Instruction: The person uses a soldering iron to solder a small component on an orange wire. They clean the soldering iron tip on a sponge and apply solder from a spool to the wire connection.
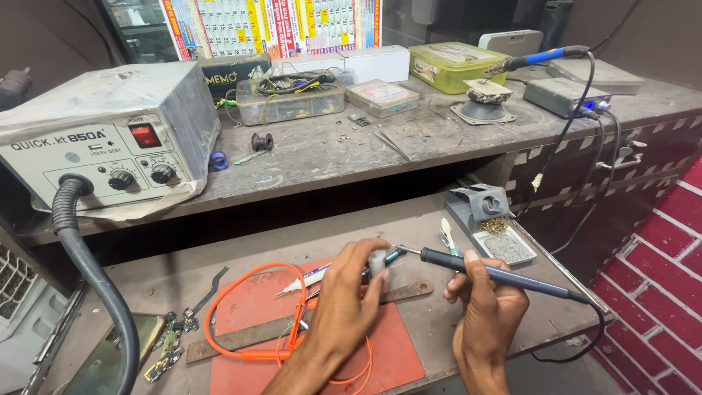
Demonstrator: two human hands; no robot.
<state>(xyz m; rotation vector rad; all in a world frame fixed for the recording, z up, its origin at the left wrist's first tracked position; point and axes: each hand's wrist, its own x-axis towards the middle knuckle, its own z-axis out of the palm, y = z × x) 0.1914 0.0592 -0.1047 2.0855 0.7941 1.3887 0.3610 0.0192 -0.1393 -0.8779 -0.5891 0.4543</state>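
Right at the near middle of the lower bench, the left hand pinches a small pale grey block between thumb and curled fingers; what the block is cannot be made out, since the fingers cover most of it. The right hand is clenched around a dark-handled soldering iron, whose thin metal tip points left and meets the block; the exact point of contact is hidden behind the block's edge. A black cable runs from the iron's right end and drops over the bench edge.

Under the left hand lies a red rubber work mat, cut off at the near edge. Across it lie a rusty flat metal bar, partly hidden by the wrist, and a looping orange wire. A white syringe-like tube pokes out to the left from behind the fingers, its far end hidden. Left of the mat lie small circuit scraps, too small to tell apart.

Just right of and beyond the hands stands a grey soldering stand with brass wool and a sponge tray.

On the far upper shelf, left, sits a grey hot-air rework station with a red switch and two knobs; its thick black hose curves down to the near left and out of view.
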